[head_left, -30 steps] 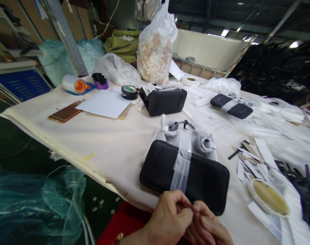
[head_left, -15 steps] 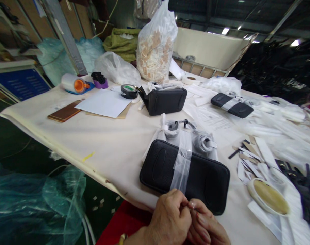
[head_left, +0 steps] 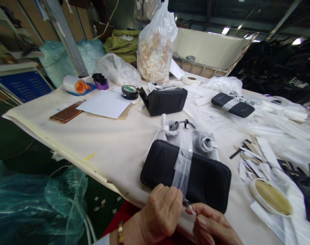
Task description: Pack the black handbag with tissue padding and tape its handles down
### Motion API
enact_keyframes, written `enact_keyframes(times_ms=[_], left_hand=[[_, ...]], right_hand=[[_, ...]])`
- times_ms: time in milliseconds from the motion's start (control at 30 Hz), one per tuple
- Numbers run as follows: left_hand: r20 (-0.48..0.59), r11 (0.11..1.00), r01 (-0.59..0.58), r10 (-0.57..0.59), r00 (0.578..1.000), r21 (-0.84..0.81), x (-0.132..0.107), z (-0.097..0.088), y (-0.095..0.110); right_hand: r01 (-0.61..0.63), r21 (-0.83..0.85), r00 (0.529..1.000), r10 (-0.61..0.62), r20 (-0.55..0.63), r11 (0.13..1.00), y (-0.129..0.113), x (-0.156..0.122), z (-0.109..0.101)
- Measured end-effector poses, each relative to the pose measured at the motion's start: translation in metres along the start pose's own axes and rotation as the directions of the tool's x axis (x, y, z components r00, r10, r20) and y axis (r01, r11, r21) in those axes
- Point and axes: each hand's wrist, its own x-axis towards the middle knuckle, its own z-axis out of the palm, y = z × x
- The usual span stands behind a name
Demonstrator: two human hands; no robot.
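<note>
A thin strip of clear plastic (head_left: 189, 206) stretches between my hands at the table's near edge. My left hand (head_left: 162, 211) is closed, its knuckles up, around one end of the strip. My right hand (head_left: 214, 223) pinches the other end between thumb and fingers. Just beyond both hands lies a black case (head_left: 210, 178), tilted in view, with a translucent plastic band (head_left: 183, 163) across its middle. Behind the case, wrapped straps or cords in pale wrapping (head_left: 204, 142) rest against it. Whether the strip joins the band is hidden by my left hand.
A second black bag (head_left: 167, 101), open and stuffed with paper, stands farther back. Another banded case (head_left: 232, 104) lies at right. Black tape (head_left: 129, 92), a brown phone (head_left: 66, 112) and paper sheets (head_left: 105, 103) are at left. A yellow-topped round dish (head_left: 273, 197) sits at right beside paper scraps (head_left: 249, 163).
My hands have drawn apart, the left one moving left and the right one slightly right, so the clear strip now shows between them. The case stays in place.
</note>
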Motion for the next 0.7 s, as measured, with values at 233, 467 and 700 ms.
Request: enact_keyframes(times_ms=[233, 467, 700], left_hand=[[-0.035, 1.0, 0.011, -0.012, 0.999, -0.019, -0.014, 0.002, -0.006], [0.474, 0.45, 0.688, -0.505, 0.722, -0.569, 0.016, -0.016, -0.003], [0.759, 0.206, 0.888, -0.462, 0.459, -0.411, 0.028, -0.019, 0.001]], right_hand=[[-0.142, -0.611, 0.989, 0.136, -0.056, 0.779, -0.052, -0.016, 0.002], [-0.15, -0.908, 0.977, 0.2, -0.075, 0.391, -0.085, -0.015, 0.016], [-0.013, -0.993, 0.995, 0.101, -0.001, 0.119, -0.099, -0.006, 0.029]])
